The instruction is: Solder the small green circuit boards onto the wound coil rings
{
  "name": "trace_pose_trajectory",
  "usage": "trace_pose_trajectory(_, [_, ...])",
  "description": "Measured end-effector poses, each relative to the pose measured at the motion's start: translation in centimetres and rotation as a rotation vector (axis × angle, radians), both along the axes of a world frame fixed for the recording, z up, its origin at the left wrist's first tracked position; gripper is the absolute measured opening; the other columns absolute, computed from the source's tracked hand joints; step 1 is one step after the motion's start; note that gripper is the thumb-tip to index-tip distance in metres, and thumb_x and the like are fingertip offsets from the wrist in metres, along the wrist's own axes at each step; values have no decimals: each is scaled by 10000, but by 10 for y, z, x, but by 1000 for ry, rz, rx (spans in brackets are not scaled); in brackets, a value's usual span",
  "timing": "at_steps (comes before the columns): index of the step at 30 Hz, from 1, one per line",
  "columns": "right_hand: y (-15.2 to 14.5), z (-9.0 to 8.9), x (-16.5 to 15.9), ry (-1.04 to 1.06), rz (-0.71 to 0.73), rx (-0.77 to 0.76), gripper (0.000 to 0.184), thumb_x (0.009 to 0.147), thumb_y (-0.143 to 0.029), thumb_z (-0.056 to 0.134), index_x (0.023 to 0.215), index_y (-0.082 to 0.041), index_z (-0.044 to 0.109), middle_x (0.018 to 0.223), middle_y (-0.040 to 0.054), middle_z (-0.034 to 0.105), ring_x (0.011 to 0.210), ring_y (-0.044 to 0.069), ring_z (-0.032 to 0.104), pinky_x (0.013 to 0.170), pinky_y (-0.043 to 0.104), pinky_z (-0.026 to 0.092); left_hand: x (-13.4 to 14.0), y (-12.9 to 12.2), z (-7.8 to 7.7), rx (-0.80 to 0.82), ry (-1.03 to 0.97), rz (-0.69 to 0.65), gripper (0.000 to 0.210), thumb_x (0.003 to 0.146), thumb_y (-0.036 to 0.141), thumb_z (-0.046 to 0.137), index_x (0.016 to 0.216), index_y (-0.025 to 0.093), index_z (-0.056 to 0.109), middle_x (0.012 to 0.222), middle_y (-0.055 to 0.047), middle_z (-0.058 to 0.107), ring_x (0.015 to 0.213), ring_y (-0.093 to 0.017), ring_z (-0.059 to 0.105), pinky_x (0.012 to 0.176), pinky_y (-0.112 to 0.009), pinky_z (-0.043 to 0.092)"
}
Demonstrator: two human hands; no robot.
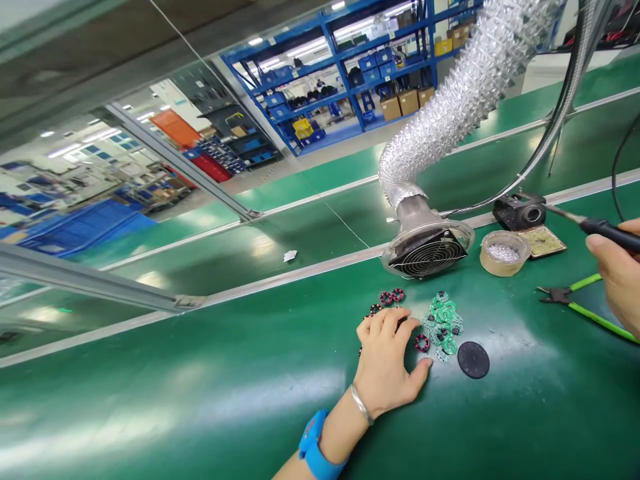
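My left hand (387, 360) reaches over the green table with its fingers spread, partly covering a group of small dark red-and-black wound rings (385, 298). One such ring (422, 343) lies between its thumb and fingertips, apart from both. Just to the right is a heap of small green circuit boards (444, 320), with a black round disc (473, 360) in front of it. At the right edge my right hand (620, 280) is closed around the black handle of a soldering iron (607, 233). The iron's tip points left, close to its black holder (520, 211).
A fume extractor (427, 253) with a silver flexible duct (450, 107) stands behind the boards. Nearby are a round tub of silvery bits (504, 253), a yellowish sponge tray (543, 241) and green-handled cutters (575, 293). A metal rail (280, 271) runs along the table's back.
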State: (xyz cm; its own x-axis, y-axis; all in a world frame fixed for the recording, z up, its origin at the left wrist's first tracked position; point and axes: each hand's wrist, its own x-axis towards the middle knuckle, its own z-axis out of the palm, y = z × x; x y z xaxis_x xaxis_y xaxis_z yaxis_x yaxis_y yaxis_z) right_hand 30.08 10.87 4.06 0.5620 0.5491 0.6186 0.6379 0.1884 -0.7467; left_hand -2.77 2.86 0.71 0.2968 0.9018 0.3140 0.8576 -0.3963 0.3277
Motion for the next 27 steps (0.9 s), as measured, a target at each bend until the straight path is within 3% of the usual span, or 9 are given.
trace_pose_trajectory(4, [-13,0,-21,-41,146,41,285,680,-304,744,931,-179,692,655,4,592,517,138,527,542,307,453,-1,-1,-1,32,-39,-3,238,695,255,723,928,224,682,1079,-78,668,1070,-318,538,909,-486,295])
trace_pose_trajectory(9, [-24,-16,-40,-127,468,44,257,791,-314,688,1024,-211,654,799,25,698,577,152,647,552,281,535,23,-6,2,105,-180,-94,213,732,300,748,919,226,678,948,-54,693,947,-265,577,863,-440,351])
trace_pose_trajectory(12, [-30,-19,-43,-217,526,20,219,793,-331,691,992,-246,659,835,7,723,636,156,688,584,261,563,43,-7,-4,36,-222,-192,213,744,303,751,913,208,663,918,-55,689,865,-234,601,791,-398,408])
trace_pose_trajectory(15, [-36,-19,-42,-258,603,-24,233,820,-313,682,1044,-262,641,860,9,731,638,156,700,565,254,571,53,-7,-15,-58,-283,-193,199,736,258,749,880,184,634,897,-67,665,825,-219,611,730,-364,468])
trace_pose_trajectory(19, [-48,-28,-46,-74,846,-145,271,946,-229,517,1214,-245,553,784,0,717,552,121,675,509,231,575,53,-12,-24,-116,-333,-121,194,760,253,740,876,177,605,892,-72,628,822,-214,610,726,-363,521])
trace_pose_trajectory(23, [-63,-43,-59,-141,1068,-187,222,940,-115,446,1103,-227,547,843,9,709,633,107,688,585,201,572,47,-15,-19,-144,-297,-149,293,786,352,748,969,177,601,948,-86,616,875,-228,605,761,-380,537])
trace_pose_trajectory(27, [-75,-50,-73,-314,1140,-237,253,830,-81,468,1046,-210,494,892,37,671,719,156,646,660,274,548,38,-4,-7,-229,-323,-361,449,831,311,709,1220,180,527,1072,-110,613,977,-220,589,836,-354,531])
